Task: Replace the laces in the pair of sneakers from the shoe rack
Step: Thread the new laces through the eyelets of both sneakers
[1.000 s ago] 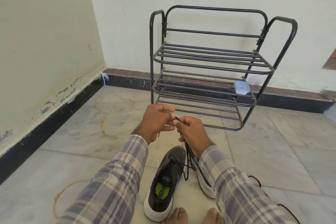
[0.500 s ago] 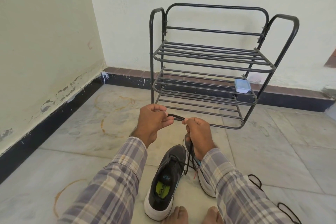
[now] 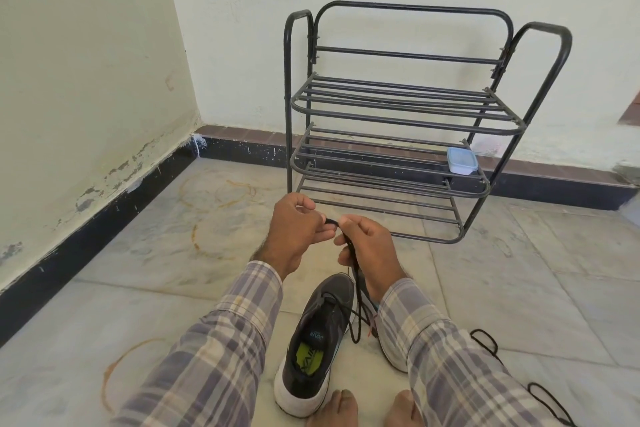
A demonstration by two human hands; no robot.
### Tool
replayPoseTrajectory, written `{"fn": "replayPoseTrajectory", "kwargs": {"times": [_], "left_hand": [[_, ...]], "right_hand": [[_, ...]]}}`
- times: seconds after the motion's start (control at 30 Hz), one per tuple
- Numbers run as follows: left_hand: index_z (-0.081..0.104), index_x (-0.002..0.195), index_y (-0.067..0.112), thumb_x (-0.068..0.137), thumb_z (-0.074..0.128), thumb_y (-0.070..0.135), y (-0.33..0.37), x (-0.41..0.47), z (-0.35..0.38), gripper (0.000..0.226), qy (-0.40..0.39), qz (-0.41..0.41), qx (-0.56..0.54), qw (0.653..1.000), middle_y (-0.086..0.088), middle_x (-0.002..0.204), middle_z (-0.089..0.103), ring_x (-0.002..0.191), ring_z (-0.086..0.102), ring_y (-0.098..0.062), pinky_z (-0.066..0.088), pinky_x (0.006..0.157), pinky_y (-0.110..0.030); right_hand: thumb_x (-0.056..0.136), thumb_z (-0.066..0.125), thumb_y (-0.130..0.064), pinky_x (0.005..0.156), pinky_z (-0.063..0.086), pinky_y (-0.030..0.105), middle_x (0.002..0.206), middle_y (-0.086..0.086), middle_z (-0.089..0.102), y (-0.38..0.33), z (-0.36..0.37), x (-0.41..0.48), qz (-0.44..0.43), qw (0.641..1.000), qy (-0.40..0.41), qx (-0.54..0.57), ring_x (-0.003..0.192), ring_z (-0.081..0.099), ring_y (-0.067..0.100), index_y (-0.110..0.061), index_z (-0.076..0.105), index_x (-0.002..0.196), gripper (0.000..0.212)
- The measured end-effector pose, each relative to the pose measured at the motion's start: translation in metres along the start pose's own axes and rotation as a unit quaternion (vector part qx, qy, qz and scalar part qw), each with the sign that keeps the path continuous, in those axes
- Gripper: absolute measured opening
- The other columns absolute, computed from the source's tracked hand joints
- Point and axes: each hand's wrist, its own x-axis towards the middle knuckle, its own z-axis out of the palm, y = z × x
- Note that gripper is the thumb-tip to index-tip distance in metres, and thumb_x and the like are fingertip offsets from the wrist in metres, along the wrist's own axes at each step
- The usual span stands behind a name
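A dark grey sneaker [image 3: 317, 343] with a white sole and a yellow-green insole lies on the floor between my forearms. The second sneaker [image 3: 388, 347] sits just right of it, mostly hidden under my right sleeve. A black lace [image 3: 354, 274] runs up from the shoes to my hands. My left hand [image 3: 298, 232] pinches its upper end. My right hand [image 3: 367, 246] grips the same lace right beside it, fingers curled. Another black lace [image 3: 540, 392] lies loose on the floor at the lower right.
A black metal shoe rack [image 3: 391, 121] stands against the back wall, with a small clear plastic box [image 3: 461, 160] on its middle shelf. My bare toes [image 3: 346, 406] show at the bottom edge. A wall with a black skirting runs along the left.
My hands have come closer together on the lace end; half a second ago a short stretch of lace was pulled taut between them. The shoes have not moved.
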Motion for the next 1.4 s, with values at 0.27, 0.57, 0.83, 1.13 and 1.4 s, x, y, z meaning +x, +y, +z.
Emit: {"fn": "replayPoseTrajectory", "kwargs": {"times": [0.27,0.57,0.83,1.13,1.4], "left_hand": [[0.052,0.093,0.01,0.091,0.061,-0.006,-0.001,0.0,0.001,0.019,0.022,0.019,0.009,1.0,-0.021,0.095,0.066,0.074,0.074,-0.027,0.062,0.072,-0.036],[0.052,0.096,0.009,0.091,0.062,-0.006,-0.002,0.001,0.003,0.018,0.043,0.035,-0.009,0.998,-0.017,0.092,0.066,0.075,0.075,-0.027,0.063,0.071,-0.037],[0.06,0.097,0.01,0.09,0.064,-0.006,-0.005,0.003,0.001,0.018,0.037,0.061,-0.016,0.997,-0.017,0.095,0.071,0.081,0.074,-0.022,0.061,0.072,-0.029],[0.052,0.139,0.006,0.095,0.056,-0.003,-0.018,-0.002,0.003,0.045,0.013,0.034,-0.05,0.998,-0.007,0.129,0.063,0.118,0.061,-0.017,0.05,0.104,-0.038],[0.072,0.112,0.017,0.103,0.05,0.027,-0.026,-0.008,0.015,0.027,-0.096,-0.017,-0.005,0.995,0.002,0.119,0.07,0.118,0.06,-0.015,0.048,0.102,-0.044]], "right_hand": [[0.096,0.061,-0.02,0.054,0.05,0.023,0.067,-0.001,0.056,-0.003,0.006,0.004,-0.039,0.995,0.033,-0.088,0.062,0.052,0.009,-0.009,0.073,0.089,0.018],[0.102,0.053,-0.027,0.046,0.04,0.024,0.057,-0.002,0.047,-0.003,0.005,0.003,-0.032,0.993,0.059,-0.1,0.049,0.041,0.008,-0.008,0.072,0.087,0.031],[0.099,0.058,-0.021,0.047,0.039,0.025,0.058,-0.002,0.046,-0.003,0.001,0.004,-0.046,0.993,0.002,-0.106,0.051,0.039,0.01,-0.014,0.074,0.087,0.021],[0.097,0.062,-0.017,0.046,0.032,0.016,0.044,-0.016,0.045,-0.009,0.0,0.005,-0.057,0.995,0.02,-0.076,0.039,0.036,0.001,-0.011,0.075,0.089,0.016],[0.098,0.06,-0.013,0.059,0.044,0.011,0.066,-0.013,0.069,-0.007,0.001,0.004,-0.084,0.992,-0.009,-0.099,0.06,0.06,-0.004,-0.011,0.077,0.09,0.02]]}}
